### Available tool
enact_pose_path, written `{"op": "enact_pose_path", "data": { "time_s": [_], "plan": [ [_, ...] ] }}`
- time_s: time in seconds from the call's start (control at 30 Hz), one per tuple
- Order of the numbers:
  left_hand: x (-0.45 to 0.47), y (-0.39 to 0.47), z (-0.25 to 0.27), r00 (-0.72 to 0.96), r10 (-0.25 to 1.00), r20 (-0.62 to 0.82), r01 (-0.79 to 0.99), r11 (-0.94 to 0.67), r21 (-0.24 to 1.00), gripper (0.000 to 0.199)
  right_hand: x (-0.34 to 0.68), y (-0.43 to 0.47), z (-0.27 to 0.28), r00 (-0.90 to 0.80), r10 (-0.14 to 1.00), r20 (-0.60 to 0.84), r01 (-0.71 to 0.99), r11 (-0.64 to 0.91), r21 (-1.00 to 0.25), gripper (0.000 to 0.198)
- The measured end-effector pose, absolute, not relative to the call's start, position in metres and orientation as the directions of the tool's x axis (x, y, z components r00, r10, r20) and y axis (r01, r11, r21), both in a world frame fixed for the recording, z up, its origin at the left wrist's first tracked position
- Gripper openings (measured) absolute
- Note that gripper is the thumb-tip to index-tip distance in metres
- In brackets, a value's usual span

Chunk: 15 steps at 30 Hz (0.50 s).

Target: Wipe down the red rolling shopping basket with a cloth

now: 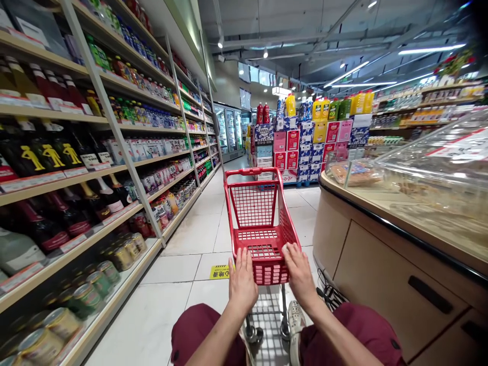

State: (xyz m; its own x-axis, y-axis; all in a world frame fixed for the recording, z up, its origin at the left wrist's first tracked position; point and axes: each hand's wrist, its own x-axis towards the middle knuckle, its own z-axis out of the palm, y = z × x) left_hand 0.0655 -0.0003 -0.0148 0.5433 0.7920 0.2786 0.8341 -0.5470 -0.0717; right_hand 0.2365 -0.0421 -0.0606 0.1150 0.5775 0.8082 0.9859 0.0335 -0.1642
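Note:
A red plastic shopping cart (pixel 263 239) with a grid basket stands right in front of me, its raised handle bar (pixel 251 172) on the far side. At the near left corner of the basket lies my left hand (pixel 243 279), open, its fingers stretched out flat over the rim. My right hand (pixel 300 274) is at the near right corner, fingers close together and bent toward the rim. A small white bit (pixel 285 248) shows at its fingertips, too small to name. Both thumbs are mostly hidden. Below the basket, grey wheels (pixel 253 333) stand between my shoes.
Shelves of bottles and cans (pixel 114 168) line the left side. A curved counter (pixel 366 244) with clear covers stands close on the right, black cables (pixel 324 290) at its foot. Ahead is a stack of drink boxes (pixel 290 147). A yellow floor sticker (pixel 219 272) lies left of the cart.

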Motion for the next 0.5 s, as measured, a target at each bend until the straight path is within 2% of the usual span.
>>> {"op": "enact_pose_path", "data": {
  "time_s": [0.17,0.37,0.5],
  "plan": [
    [0.062,0.001,-0.015,0.557,0.785,0.272,0.827,-0.555,-0.092,0.074,0.212,-0.031,-0.057,-0.021,0.583,0.812,0.983,0.159,-0.089,0.058],
    [0.065,0.002,-0.019,0.540,0.791,0.290,0.836,-0.545,-0.069,0.070,0.241,-0.043,-0.057,0.176,0.556,0.812,0.980,-0.018,-0.200,0.057],
    [0.062,0.002,-0.019,0.556,0.778,0.291,0.825,-0.559,-0.082,0.070,0.210,-0.032,-0.058,0.032,0.568,0.822,0.984,0.124,-0.125,0.059]
  ]
}}
